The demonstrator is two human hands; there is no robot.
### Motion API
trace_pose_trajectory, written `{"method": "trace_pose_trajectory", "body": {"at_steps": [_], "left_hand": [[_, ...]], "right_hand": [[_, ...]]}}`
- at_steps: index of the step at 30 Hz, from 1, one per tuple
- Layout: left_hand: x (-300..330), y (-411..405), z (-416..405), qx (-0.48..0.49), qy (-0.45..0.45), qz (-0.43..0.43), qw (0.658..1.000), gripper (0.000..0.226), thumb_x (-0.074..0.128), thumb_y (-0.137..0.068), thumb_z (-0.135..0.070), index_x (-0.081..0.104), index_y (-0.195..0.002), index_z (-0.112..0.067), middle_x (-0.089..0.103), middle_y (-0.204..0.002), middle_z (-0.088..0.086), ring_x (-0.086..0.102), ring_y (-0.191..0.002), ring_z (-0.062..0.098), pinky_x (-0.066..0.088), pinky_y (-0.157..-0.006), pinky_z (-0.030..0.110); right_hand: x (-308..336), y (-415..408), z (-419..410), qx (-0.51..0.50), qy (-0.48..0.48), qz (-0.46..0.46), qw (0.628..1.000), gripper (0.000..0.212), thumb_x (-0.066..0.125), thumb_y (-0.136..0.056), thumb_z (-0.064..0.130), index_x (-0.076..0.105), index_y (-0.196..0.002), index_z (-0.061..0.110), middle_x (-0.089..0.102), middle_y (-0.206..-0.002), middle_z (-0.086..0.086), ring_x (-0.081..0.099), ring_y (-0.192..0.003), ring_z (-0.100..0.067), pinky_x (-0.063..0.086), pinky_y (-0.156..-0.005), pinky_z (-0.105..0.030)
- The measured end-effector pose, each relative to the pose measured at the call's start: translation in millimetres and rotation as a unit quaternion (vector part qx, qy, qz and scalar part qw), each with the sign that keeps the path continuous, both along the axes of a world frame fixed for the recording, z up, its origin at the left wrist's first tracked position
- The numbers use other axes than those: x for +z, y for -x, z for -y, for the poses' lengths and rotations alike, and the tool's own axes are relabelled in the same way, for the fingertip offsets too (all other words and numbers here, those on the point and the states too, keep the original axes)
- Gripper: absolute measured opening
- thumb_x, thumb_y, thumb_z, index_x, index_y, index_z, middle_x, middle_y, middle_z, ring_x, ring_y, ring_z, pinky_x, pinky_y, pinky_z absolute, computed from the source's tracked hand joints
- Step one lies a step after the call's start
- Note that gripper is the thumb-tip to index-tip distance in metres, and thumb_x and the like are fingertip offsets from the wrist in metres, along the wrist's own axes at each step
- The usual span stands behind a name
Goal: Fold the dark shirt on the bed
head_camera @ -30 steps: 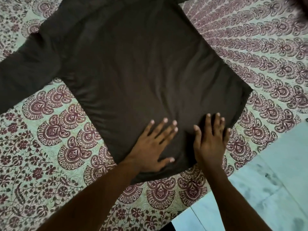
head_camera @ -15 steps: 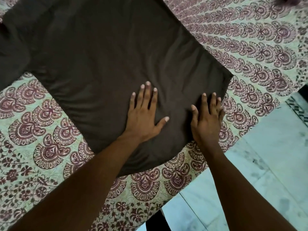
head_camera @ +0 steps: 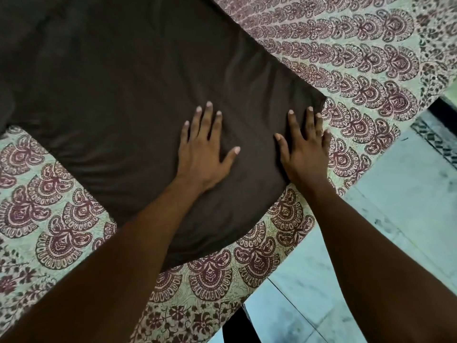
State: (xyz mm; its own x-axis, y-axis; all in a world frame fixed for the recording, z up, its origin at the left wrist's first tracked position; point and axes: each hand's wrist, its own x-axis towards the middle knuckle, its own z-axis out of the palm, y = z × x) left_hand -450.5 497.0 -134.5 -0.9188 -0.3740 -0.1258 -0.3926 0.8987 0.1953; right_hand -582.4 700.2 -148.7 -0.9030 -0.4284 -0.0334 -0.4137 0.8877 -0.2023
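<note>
Lying spread on the bed, the shirt (head_camera: 128, 95): dark brown, back panel up, faint creases running toward the hem; its upper part runs out of view at the top and left edges. Hem corner sits just beyond the fingertips of the right hand.

Left hand (head_camera: 204, 154): palm down on the shirt near the hem, fingers straight and slightly fanned, thumb spread to the right; pressing flat, gripping nothing. Forearm crosses the hem from below.

Right hand (head_camera: 305, 151): just right of the left hand, apart from it by a strip of cloth; palm down, fingers straight and close together, thumb out to the left. It rests on the shirt's right edge, its outer side over the sheet; nothing held. A ring shows on one finger.

Sheet (head_camera: 358, 58): pale green with maroon paisley rows, covering the bed on all sides of the shirt, beyond and below both hands.

Floor (head_camera: 408, 206): pale marbled tile, right of and below the right forearm, past the bed's edge.
</note>
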Motion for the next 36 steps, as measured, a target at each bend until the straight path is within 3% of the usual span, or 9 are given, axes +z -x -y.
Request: {"method": "trace_pose_trajectory", "body": {"at_steps": [6,10,13,16,22,25,28,32,36], "left_hand": [[-6,0,-36,-0.173,0.023,0.029,0.984,0.108,0.034,-0.084,-0.083,0.006,-0.164,-0.016,-0.003,-0.173,0.005,-0.005,-0.159,0.031,0.006,-0.125,0.060],[-2,-38,-71,-0.286,-0.029,0.009,0.958,0.094,0.040,-0.090,-0.074,0.020,-0.162,-0.017,0.008,-0.173,0.005,0.003,-0.160,0.025,0.008,-0.126,0.056],[5,-66,-66,-0.150,-0.052,-0.063,0.985,0.070,0.046,-0.097,-0.056,0.043,-0.153,-0.015,0.026,-0.169,0.006,0.022,-0.157,0.023,0.022,-0.123,0.053],[5,-92,-52,0.031,0.005,-0.002,1.000,0.072,0.039,-0.100,-0.056,0.029,-0.160,-0.018,0.013,-0.172,0.007,0.011,-0.159,0.025,0.017,-0.124,0.054],[-3,-137,-60,-0.062,-0.054,0.034,0.996,0.081,0.036,-0.100,-0.058,0.006,-0.164,-0.019,-0.008,-0.173,0.004,-0.003,-0.160,0.024,0.013,-0.126,0.053],[-1,-164,-69,-0.092,-0.082,0.020,0.992,0.075,0.037,-0.103,-0.052,0.010,-0.164,-0.020,-0.004,-0.173,0.002,-0.003,-0.160,0.022,0.014,-0.127,0.050],[1,-195,-72,-0.080,-0.133,-0.026,0.987,0.058,0.038,-0.106,-0.044,0.034,-0.158,-0.019,0.014,-0.172,0.000,0.009,-0.159,0.017,0.020,-0.127,0.045],[22,-234,-57,0.138,-0.287,-0.154,0.935,0.041,0.044,-0.107,-0.035,0.062,-0.138,-0.015,0.055,-0.149,-0.002,0.049,-0.139,0.011,0.044,-0.113,0.036],[47,-280,4,0.327,-0.314,-0.243,0.857,0.036,0.046,-0.104,-0.029,0.062,-0.134,-0.016,0.066,-0.128,0.000,0.063,-0.116,0.011,0.053,-0.099,0.033]], "right_hand": [[10,8,-2,-0.042,0.029,0.028,0.998,0.064,0.037,-0.101,0.058,0.034,-0.157,0.026,0.018,-0.169,-0.014,0.016,-0.155,-0.034,0.016,-0.124,-0.057],[25,8,25,-0.047,0.076,0.003,0.996,0.063,0.042,-0.101,0.048,0.041,-0.153,0.013,0.020,-0.167,-0.019,0.018,-0.154,-0.038,0.019,-0.123,-0.057],[23,-16,44,0.082,0.073,-0.014,0.994,0.061,0.043,-0.102,0.046,0.040,-0.155,0.016,0.018,-0.168,-0.017,0.015,-0.156,-0.037,0.017,-0.124,-0.053],[8,-54,43,0.225,0.029,0.023,0.974,0.061,0.038,-0.103,0.050,0.033,-0.158,0.025,0.014,-0.170,-0.012,0.013,-0.157,-0.032,0.019,-0.125,-0.053],[8,-104,20,0.052,-0.008,0.021,0.998,0.064,0.035,-0.103,0.057,0.025,-0.160,0.030,0.012,-0.170,-0.012,0.010,-0.157,-0.031,0.014,-0.126,-0.050],[18,-132,23,0.014,-0.013,0.062,0.998,0.069,0.034,-0.101,0.056,0.023,-0.161,0.024,0.010,-0.170,-0.016,0.007,-0.157,-0.037,0.016,-0.125,-0.054],[32,-162,41,0.039,0.012,0.073,0.997,0.065,0.046,-0.102,0.046,0.034,-0.156,0.013,0.018,-0.168,-0.019,0.014,-0.155,-0.040,0.023,-0.123,-0.055],[50,-208,85,0.104,0.057,0.065,0.991,0.051,0.061,-0.098,0.029,0.051,-0.143,0.007,0.042,-0.156,-0.018,0.041,-0.143,-0.038,0.044,-0.110,-0.051],[68,-257,151,0.180,0.050,0.094,0.978,0.023,0.054,-0.099,0.032,0.060,-0.111,0.013,0.064,-0.113,-0.010,0.066,-0.090,-0.035,0.054,-0.067,-0.041]]}}
